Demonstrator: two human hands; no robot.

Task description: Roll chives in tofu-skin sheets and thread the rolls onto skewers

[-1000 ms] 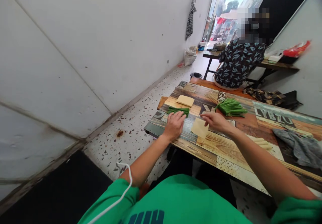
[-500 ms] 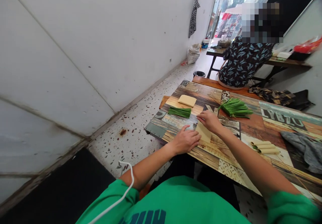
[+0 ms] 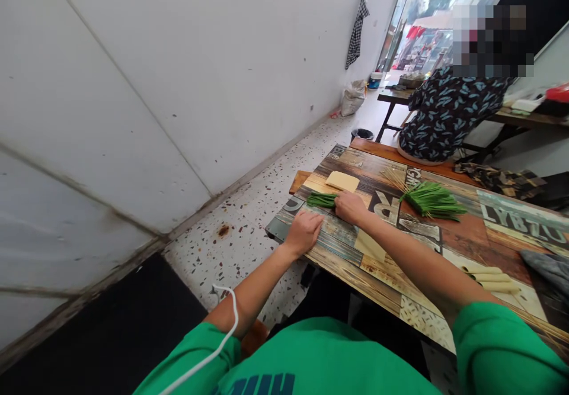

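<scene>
Wood-patterned tabletop (image 3: 382,276) by white wall (image 3: 178,51), speckled floor (image 3: 251,205); right fingers (image 3: 341,199) at green stalks (image 3: 320,199), left fingers (image 3: 316,221) nearby, both grips unclear.

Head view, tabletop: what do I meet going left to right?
Small green bundle → right hand → large green bunch → pale rolls → grey cloth. Left out, since they overlap others sideways: left hand, pale stack, loose sheet.

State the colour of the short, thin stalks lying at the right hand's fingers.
The short, thin stalks are green; best seen in the head view.
</scene>
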